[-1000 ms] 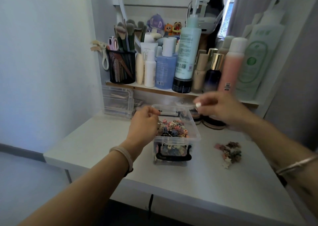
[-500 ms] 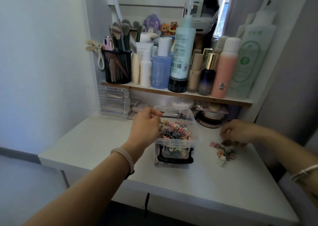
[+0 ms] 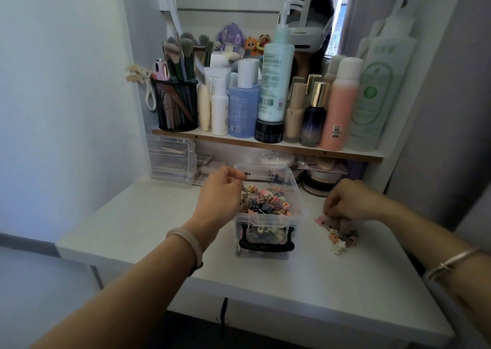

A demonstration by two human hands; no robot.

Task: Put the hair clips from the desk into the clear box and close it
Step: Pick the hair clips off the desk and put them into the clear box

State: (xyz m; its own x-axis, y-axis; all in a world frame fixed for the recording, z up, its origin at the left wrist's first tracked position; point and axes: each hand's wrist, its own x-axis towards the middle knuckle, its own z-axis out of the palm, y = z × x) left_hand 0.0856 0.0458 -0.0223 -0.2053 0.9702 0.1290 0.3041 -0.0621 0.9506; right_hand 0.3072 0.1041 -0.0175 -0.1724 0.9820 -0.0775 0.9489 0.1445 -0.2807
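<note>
Head view: right hand pinches hair clips beneath (left hand grips clear box).

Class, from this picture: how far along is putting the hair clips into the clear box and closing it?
Done: many clips fill the clear box. In hand: the right hand picks at the loose clips on the desk while the left hand holds the lid up. Left: that pile, then closing the lid.

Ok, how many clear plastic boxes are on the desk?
2: the open clear box mid-desk, holding hair clips, and a second clear box at the back left under the shelf. Clutter there may hide more.
</note>
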